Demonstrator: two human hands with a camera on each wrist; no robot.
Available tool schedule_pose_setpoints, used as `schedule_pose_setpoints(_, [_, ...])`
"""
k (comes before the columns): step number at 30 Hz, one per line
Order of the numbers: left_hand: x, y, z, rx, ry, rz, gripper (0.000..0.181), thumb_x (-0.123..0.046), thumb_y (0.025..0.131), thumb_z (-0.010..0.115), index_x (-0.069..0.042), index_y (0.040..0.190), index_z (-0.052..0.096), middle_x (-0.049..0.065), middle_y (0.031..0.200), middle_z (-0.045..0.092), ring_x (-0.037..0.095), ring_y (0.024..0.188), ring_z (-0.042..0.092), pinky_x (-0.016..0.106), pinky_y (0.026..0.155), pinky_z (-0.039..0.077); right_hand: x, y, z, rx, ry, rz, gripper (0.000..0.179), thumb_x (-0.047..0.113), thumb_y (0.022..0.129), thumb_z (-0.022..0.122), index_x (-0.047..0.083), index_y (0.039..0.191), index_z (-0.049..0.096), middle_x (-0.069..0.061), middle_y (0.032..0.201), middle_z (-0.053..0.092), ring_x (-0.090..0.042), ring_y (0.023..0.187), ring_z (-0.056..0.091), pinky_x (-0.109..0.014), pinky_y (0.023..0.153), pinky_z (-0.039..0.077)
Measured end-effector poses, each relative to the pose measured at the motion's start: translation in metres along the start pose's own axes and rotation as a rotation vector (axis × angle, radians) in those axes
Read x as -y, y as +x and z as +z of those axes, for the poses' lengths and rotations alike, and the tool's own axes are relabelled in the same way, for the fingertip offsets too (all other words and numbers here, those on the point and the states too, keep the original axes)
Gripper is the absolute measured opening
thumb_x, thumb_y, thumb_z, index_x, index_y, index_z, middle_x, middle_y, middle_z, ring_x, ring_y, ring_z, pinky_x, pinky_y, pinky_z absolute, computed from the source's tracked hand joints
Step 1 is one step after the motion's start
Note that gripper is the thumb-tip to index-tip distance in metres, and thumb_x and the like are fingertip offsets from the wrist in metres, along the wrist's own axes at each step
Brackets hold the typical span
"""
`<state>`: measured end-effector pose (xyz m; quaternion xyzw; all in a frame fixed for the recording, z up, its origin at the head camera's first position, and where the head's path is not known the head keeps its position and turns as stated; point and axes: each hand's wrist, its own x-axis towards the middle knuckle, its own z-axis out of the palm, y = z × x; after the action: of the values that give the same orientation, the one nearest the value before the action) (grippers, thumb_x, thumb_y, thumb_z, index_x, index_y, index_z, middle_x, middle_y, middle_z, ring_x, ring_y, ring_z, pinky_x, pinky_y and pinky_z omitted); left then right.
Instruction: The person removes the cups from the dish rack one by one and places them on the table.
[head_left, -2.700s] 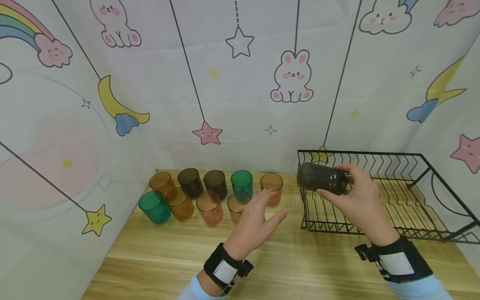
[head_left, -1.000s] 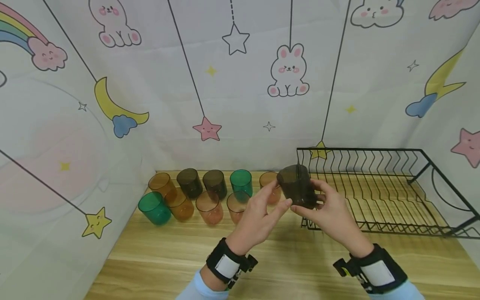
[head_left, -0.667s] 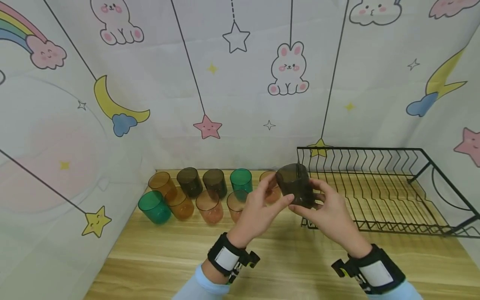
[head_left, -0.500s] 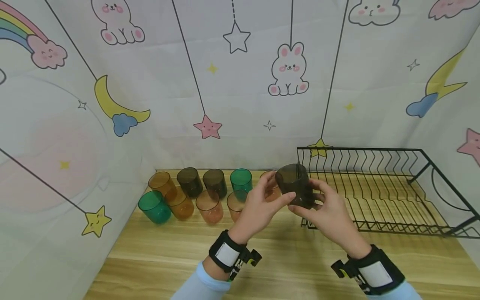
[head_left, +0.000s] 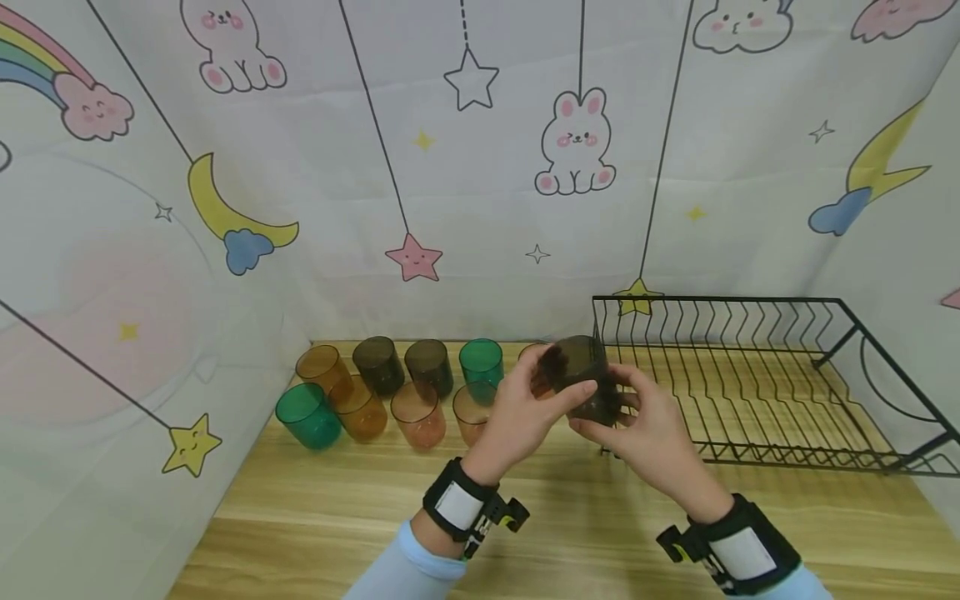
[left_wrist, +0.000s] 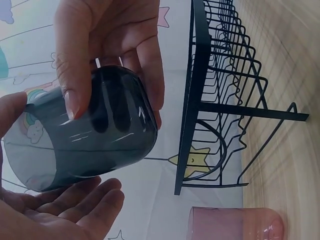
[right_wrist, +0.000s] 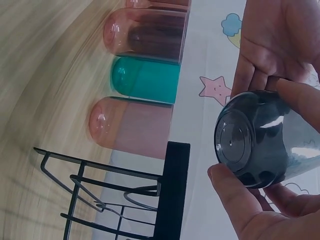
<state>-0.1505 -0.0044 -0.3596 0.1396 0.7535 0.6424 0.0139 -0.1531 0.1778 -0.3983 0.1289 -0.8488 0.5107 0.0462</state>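
Note:
A dark grey see-through cup (head_left: pixel 588 358) is held tilted above the table, between both hands. My left hand (head_left: pixel 521 417) grips it at the rim end, thumb across its near side and fingers on the far side. At the base end my right hand (head_left: pixel 652 429) holds it with thumb below and fingers behind. In the left wrist view, the cup (left_wrist: pixel 105 140) has its mouth toward the left hand. The right wrist view shows the round base of the cup (right_wrist: pixel 235 142), right thumb at its edge. A pink cup (right_wrist: pixel 130 127) stands behind, mostly hidden by my left hand in the head view.
A black wire dish rack (head_left: pixel 750 392) stands right of the hands. Left of them several cups stand in two rows, including a green cup (head_left: pixel 307 417), an amber cup (head_left: pixel 363 412), a dark cup (head_left: pixel 378 367) and a pink cup (head_left: pixel 417 421). A printed cloth (head_left: pixel 495 217) hangs behind.
The right hand has brought the dark cup leftward from over the rack and tipped it more upright. The left hand, earlier holding nothing, has moved up and grips it too.

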Motion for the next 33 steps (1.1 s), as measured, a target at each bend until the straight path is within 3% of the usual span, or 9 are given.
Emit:
schedule_pose_setpoints(13, [-0.001, -0.003, 0.004, -0.034, 0.056, 0.015, 0.057, -0.032, 0.082, 0.072, -0.020, 0.132, 0.046, 0.002, 0.123, 0.058, 0.014, 0.112, 0.058, 0.034, 0.095, 0.048, -0.005, -0.001, -0.001, 0.018, 0.000, -0.006, 0.084, 0.045, 0.071, 0.079, 0.015, 0.139, 0.040, -0.009, 0.136, 0.047, -0.030, 0.116, 0.056, -0.042, 0.087, 0.053])
schedule_pose_setpoints(18, [0.016, 0.003, 0.003, -0.088, 0.109, -0.006, 0.064, -0.040, 0.079, 0.074, -0.027, 0.134, 0.043, -0.006, 0.124, 0.057, 0.008, 0.113, 0.058, 0.033, 0.095, 0.049, -0.009, -0.003, -0.004, 0.026, 0.000, -0.017, 0.079, 0.043, 0.076, 0.075, 0.013, 0.140, 0.039, -0.011, 0.139, 0.045, -0.031, 0.119, 0.054, -0.042, 0.092, 0.051])
schedule_pose_setpoints(23, [0.039, 0.006, 0.000, -0.157, 0.200, 0.037, 0.066, -0.050, 0.076, 0.073, -0.033, 0.132, 0.042, -0.012, 0.126, 0.053, 0.005, 0.117, 0.053, 0.034, 0.099, 0.046, -0.011, -0.004, -0.010, 0.011, -0.016, -0.014, 0.072, 0.044, 0.081, 0.070, 0.015, 0.140, 0.039, -0.010, 0.140, 0.044, -0.030, 0.123, 0.050, -0.043, 0.096, 0.048])
schedule_pose_setpoints(27, [0.051, 0.003, -0.002, -0.196, 0.277, 0.053, 0.072, -0.055, 0.075, 0.070, -0.031, 0.135, 0.038, -0.009, 0.129, 0.051, 0.009, 0.119, 0.052, 0.037, 0.098, 0.046, -0.011, -0.005, -0.016, -0.025, -0.061, -0.031, 0.068, 0.044, 0.083, 0.067, 0.016, 0.139, 0.041, -0.007, 0.138, 0.047, -0.028, 0.125, 0.047, -0.045, 0.098, 0.046])
schedule_pose_setpoints(33, [0.064, -0.006, 0.000, -0.217, 0.373, -0.006, 0.079, -0.060, 0.074, 0.069, -0.027, 0.138, 0.035, -0.006, 0.128, 0.052, 0.012, 0.116, 0.053, 0.039, 0.092, 0.048, -0.016, -0.006, -0.021, -0.068, -0.135, -0.053, 0.066, 0.042, 0.085, 0.066, 0.011, 0.139, 0.042, -0.009, 0.141, 0.046, -0.030, 0.129, 0.044, -0.051, 0.103, 0.039])
